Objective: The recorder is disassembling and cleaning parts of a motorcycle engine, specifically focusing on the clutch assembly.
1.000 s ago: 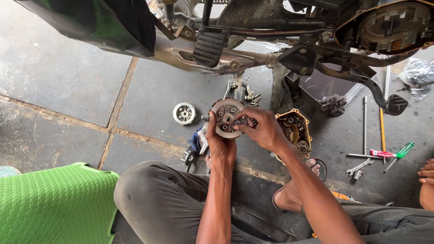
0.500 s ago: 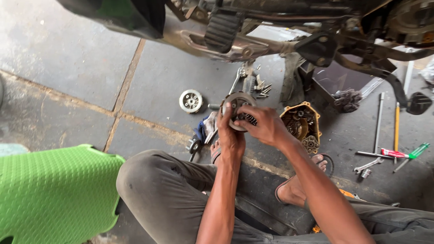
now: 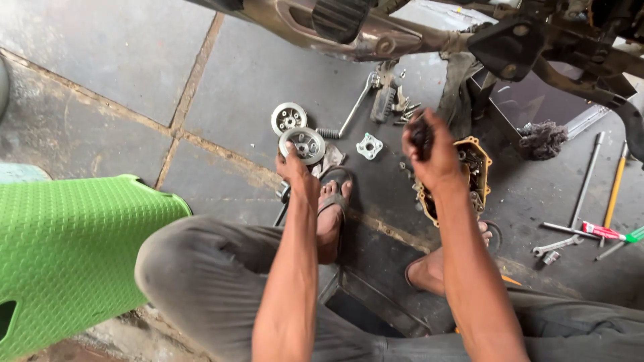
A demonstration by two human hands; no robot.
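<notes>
My left hand (image 3: 295, 171) grips the edge of a round silver clutch plate (image 3: 303, 144) low over the floor, just in front of my sandalled left foot. My right hand (image 3: 433, 151) is closed around a dark ring-shaped stack of parts (image 3: 421, 134), raised above an open engine cover (image 3: 477, 167) with gears inside. A second round silver part (image 3: 289, 118) lies on the floor beside the plate. A small light-coloured bracket (image 3: 369, 146) and a coil spring (image 3: 328, 133) lie between my hands.
A motorcycle's underside with its footrest (image 3: 339, 17) and exhaust pipe spans the top. Wrenches, a screwdriver and rods (image 3: 583, 228) lie at right, a dirty rag (image 3: 542, 139) beside them. A lever and bolts (image 3: 386, 100) lie ahead. A green plastic stool (image 3: 60, 248) stands at left.
My hands held one assembly together before. Now they are apart: the left has lowered the silver plate to the floor, the right has lifted the dark parts away. The camera has moved closer.
</notes>
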